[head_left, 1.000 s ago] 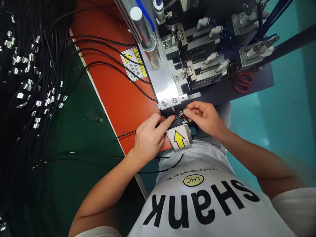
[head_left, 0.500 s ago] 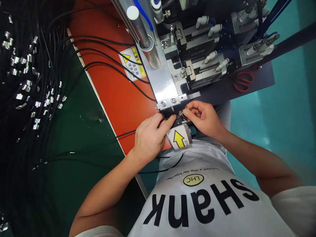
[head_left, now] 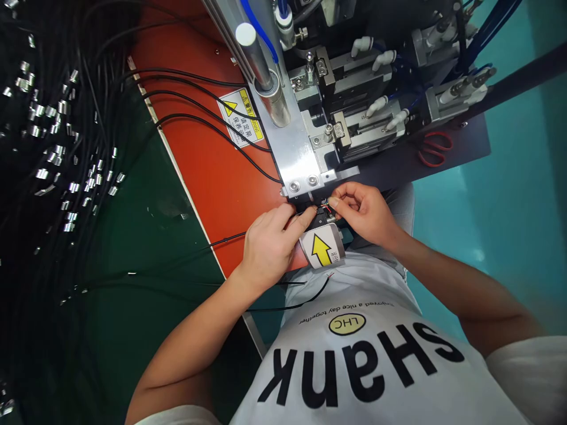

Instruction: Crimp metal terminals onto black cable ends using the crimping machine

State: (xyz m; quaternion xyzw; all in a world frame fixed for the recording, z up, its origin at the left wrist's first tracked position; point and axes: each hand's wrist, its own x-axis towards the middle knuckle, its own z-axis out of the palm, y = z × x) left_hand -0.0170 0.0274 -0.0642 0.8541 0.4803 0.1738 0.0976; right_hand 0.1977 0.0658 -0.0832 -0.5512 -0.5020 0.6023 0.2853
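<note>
A black cable (head_left: 228, 239) runs in from the left and goes under my left hand (head_left: 268, 242). That hand is closed over it, thumb and fingertip pressed down at the front fixture of the machine (head_left: 300, 156); the grip itself is partly hidden. Thin coloured wires (head_left: 326, 206), one of them red, come out between my hands. My right hand (head_left: 367, 213) pinches their ends between thumb and forefinger, its other fingers curled. Just below the fingertips sits a plate with a yellow arrow (head_left: 321, 250).
Several black cables cross the orange table (head_left: 195, 171) into the machine. A large bundle of cables with shiny metal ends (head_left: 57, 153) hangs at the left. Red-handled scissors (head_left: 434, 149) lie on the dark base at the right. Another loose cable (head_left: 301, 306) rests against my white shirt.
The view has shifted slightly, so the table and cable bundle appear a little further right. Both hands keep nearly the same place and the same hold.
</note>
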